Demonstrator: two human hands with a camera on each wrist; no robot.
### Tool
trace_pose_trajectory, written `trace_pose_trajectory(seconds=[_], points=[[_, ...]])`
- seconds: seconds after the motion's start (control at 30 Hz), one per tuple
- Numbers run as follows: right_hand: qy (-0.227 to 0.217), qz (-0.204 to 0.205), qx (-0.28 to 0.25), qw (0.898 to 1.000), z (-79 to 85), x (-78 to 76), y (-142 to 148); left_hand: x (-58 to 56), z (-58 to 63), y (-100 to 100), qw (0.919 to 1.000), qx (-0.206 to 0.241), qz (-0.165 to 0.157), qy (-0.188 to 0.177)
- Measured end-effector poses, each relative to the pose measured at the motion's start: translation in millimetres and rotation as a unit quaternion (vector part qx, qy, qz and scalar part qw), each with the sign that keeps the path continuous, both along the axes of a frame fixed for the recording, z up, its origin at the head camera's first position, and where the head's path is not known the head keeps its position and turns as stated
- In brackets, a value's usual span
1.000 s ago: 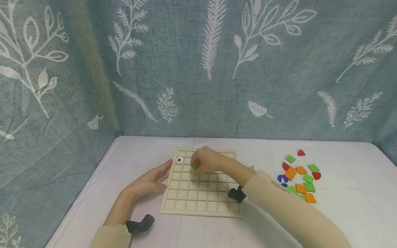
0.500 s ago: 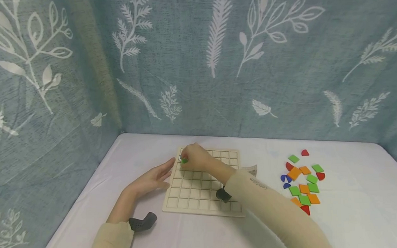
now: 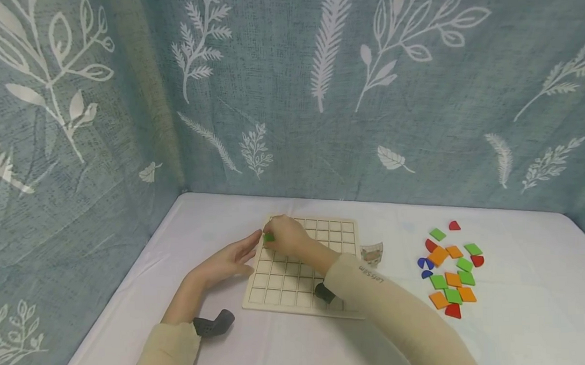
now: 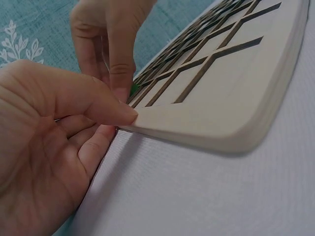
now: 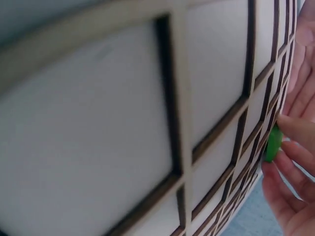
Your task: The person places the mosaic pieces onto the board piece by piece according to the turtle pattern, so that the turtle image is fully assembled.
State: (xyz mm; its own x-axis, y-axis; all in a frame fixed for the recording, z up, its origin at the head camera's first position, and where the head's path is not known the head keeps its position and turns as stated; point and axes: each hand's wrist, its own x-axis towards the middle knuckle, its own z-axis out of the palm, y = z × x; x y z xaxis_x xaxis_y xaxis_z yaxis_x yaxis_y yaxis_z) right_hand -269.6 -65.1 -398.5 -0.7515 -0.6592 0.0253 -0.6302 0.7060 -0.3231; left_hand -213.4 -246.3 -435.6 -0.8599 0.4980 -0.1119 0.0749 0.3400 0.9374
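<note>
At the far left corner of the gridded board (image 3: pixel 290 283), over the leftmost column, is the green piece (image 3: pixel 269 237), partly covered by my fingers. It is pinched between the thumb and fingertips of my right hand (image 3: pixel 286 235), which are closed to the piece's width. From that hand it lies to my left, at the very tips; the right wrist view shows it nearly edge-on, its longer visible side running across the fingertips. Key relation: piece to grid. The two lie close together, but I cannot tell whether the piece touches a cell, nor whether its sides line up with the grooves.

My right hand is the nearer, being in contact. My left hand (image 3: pixel 229 261) lies just beside, its fingers loosely extended and gripping nothing that I can make out; its thumb tip appears to touch the board's left rim in the left wrist view.

Beyond the board's right edge is a small printed card (image 3: pixel 372 253). Farther right, well apart from both hands, orange pieces (image 3: pixel 438 256), red pieces (image 3: pixel 453 310) and blue pieces (image 3: pixel 427 274) lie scattered with other green ones on the white cloth (image 3: pixel 395 222).
</note>
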Motion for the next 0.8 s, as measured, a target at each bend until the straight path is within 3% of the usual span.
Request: trace_pose_trajectory(seconds=[0.4,0.8], points=[[-0.007,0.002,-0.019,1.000,-0.7,3.6,3.2,-0.8,1.5,1.0,0.9999,0.006,0.002,-0.011],[-0.001,0.003,0.001,1.000,2.9,8.1,2.5,0.7,1.8,-0.9,0.9999,0.011,-0.008,-0.008]])
